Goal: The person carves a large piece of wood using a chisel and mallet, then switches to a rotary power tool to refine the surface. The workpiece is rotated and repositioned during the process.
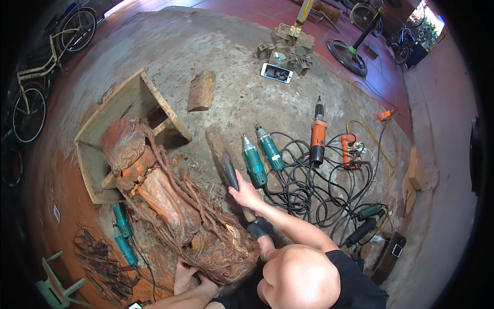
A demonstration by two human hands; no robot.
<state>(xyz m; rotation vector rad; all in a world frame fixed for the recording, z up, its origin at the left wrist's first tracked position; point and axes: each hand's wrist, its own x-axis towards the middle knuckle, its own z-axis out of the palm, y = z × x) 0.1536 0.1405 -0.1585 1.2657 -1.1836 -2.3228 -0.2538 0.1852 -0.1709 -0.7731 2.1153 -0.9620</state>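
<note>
A reddish-brown wood carving (170,201) with deep flowing relief leans from lower middle toward the upper left. My left hand (185,277) is at its lower edge; the carving and shadow hide most of the fingers. My right hand (246,194) is closed around the dark part of a long, rough wooden bar (220,149), which lies beside the carving. The bar's lower end comes close to my foot in a black sandal (260,227). Two green rotary power tools (254,165) lie just right of the bar.
A wooden box frame (95,165) supports the carving's upper end. Tangled black cables (303,188) run to an orange power strip (351,152). An orange rotary tool (319,133), a phone (277,73) and a wood block (200,91) lie farther off. Several chisels (98,262) lie lower left.
</note>
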